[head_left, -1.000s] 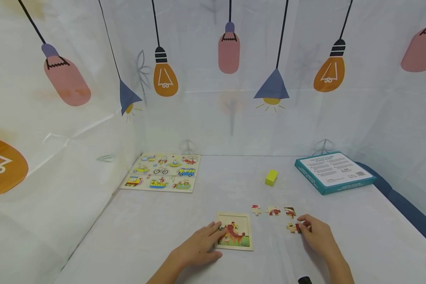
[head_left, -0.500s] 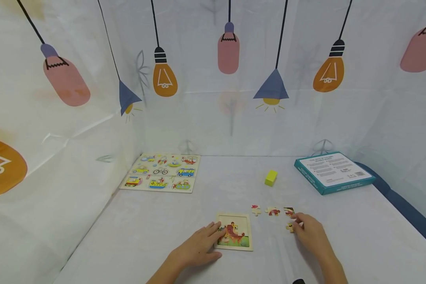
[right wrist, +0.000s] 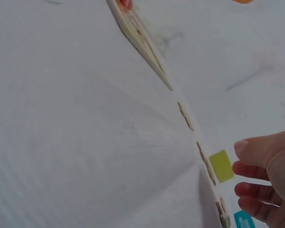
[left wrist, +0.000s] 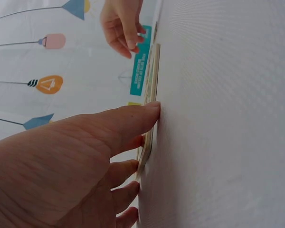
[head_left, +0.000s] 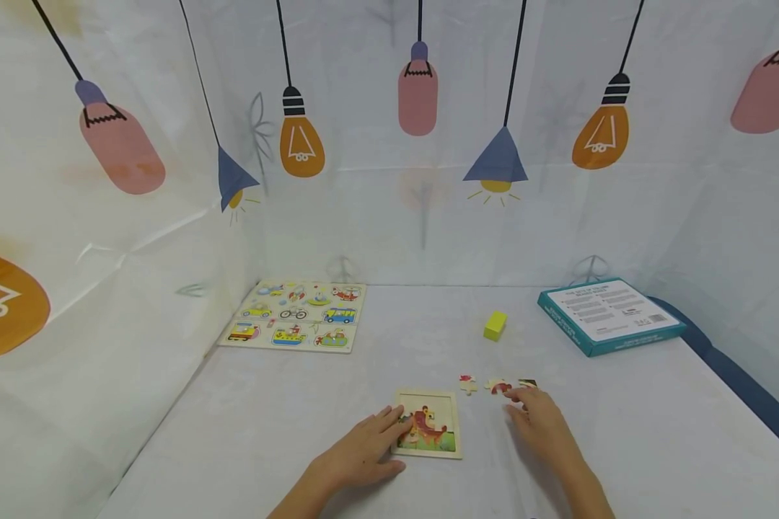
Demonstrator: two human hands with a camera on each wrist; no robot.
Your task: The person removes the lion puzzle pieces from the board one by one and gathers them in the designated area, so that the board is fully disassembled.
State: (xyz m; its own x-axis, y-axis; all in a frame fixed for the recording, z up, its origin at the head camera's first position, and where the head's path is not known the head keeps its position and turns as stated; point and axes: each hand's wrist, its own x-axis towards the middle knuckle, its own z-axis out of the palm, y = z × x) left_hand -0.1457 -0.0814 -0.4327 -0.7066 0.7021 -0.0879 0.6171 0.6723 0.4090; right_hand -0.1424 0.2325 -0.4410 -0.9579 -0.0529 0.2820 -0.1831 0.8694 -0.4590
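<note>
My left hand (head_left: 366,448) lies with extended fingers over the left side of a small wooden-framed jigsaw puzzle (head_left: 454,425). In the left wrist view, the thumb touches the edge of the puzzle frame (left wrist: 155,71). Part of a brown animal picture fills the puzzle's lower area; its upper part is bare wood. My right hand (head_left: 539,425) hovers loosely bent by the loose puzzle pieces, with no piece visible between its fingertips. One piece (head_left: 468,385) lies nearest the frame, another piece (head_left: 497,386) is just beyond the right fingertips, and a third piece (head_left: 528,383) is partly covered by the hand.
A yellow-green block (head_left: 495,326) stands behind the pieces. A teal box (head_left: 613,317) lies at the back right, and a vehicle picture board (head_left: 295,317) at the back left. Lamp-printed white sheeting (head_left: 389,202) surrounds the white table (head_left: 234,432).
My right hand has moved left along the loose pieces, and the nearer yellowish piece is now out of sight behind it. My left hand stays on the puzzle frame.
</note>
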